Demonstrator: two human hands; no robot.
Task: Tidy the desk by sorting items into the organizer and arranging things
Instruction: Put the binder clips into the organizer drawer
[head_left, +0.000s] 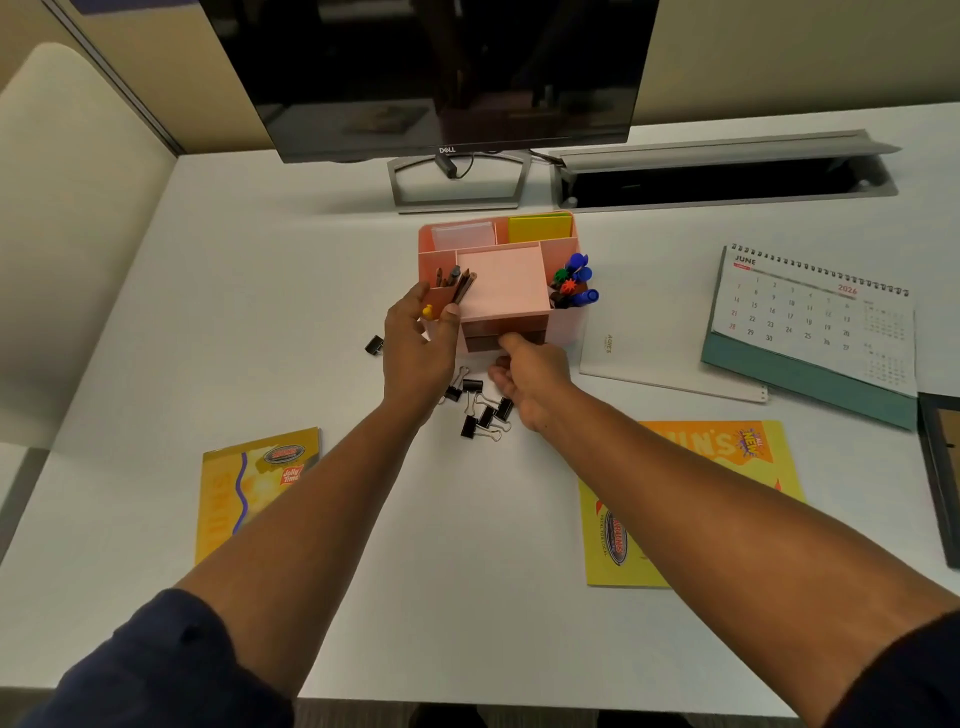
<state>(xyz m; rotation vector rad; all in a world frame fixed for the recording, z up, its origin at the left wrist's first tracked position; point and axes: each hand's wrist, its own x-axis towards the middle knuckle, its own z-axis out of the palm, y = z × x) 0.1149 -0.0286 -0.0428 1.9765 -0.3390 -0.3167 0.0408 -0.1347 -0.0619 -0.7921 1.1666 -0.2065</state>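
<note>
Organizer: pink desk organizer (506, 283) sits mid-tabletop, just in front of the monitor stand (460, 182). Flat pink top in the middle, small drawers on its near face.
Left hand: left hand (418, 348) is up at the organizer's near-left corner, grip pinched round a dark pencil (464, 287) that leans at the left pen slot. A yellow pushpin (427, 311) shows right by the fingers, can't tell if it's held or just behind them.
Right hand: right hand (530, 382) is low at the drawer front, fingers curled in with the thumb up against the drawer face. Honestly can't tell if that grip has anything in it.
Left slot: a few pencils (447, 275) standing in it already.
Right slot: markers (574, 283) with blue, green and orange caps, sticking out to the right.
Far slots: clear pad on the left, yellow sticky notes (540, 228) on the right.
Binder clips: a loose bunch of black binder clips (483, 410) on the tabletop between the two wrists, plus one lone clip (374, 345) off to the left of the left hand.
Other stuff: desk calendar (810, 322) far right showing June, white notebook (649, 358) just right of the organizer, yellow booklet (249, 488) near left, yellow flyer (691, 499) near right under the right forearm.
</note>
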